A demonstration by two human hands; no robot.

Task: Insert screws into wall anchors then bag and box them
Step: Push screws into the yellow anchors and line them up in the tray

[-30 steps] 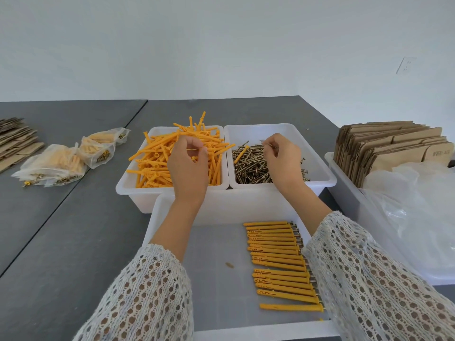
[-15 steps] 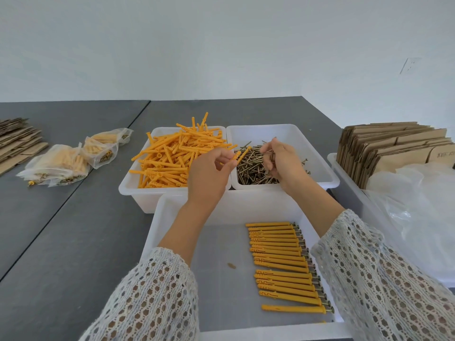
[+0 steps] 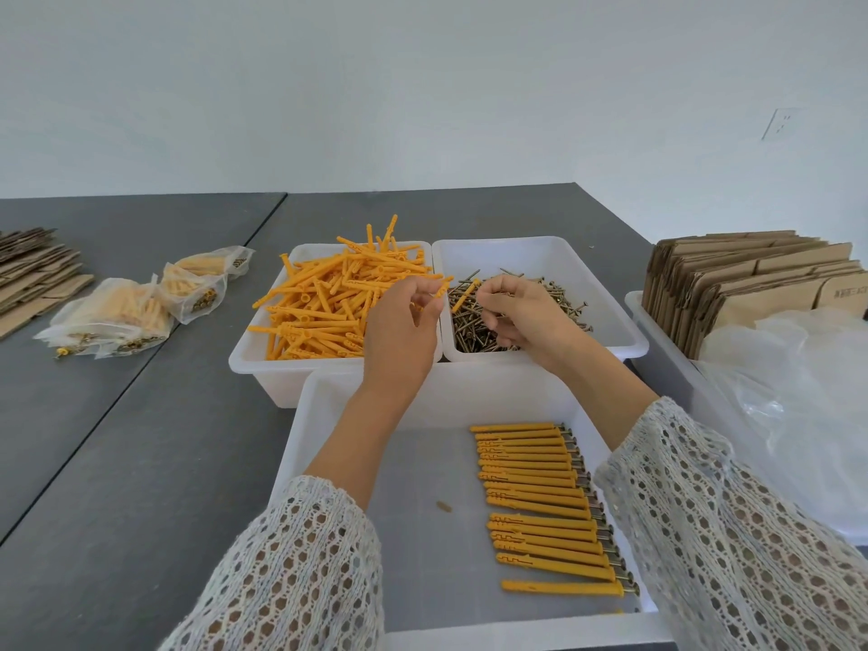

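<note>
Small print on cardboard flat [image 3: 848,293], perhaps characters, too blurred to read

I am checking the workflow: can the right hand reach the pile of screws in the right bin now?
Probably yes. The right hand hovers directly above the screws in their open bin, and nothing lies between them. Its fingers may already pinch one screw.

Grey table [image 3: 141,486]: white bins [image 3: 263,368], filled bags [image 3: 108,317], flat cardboard [image 3: 33,274].
</note>
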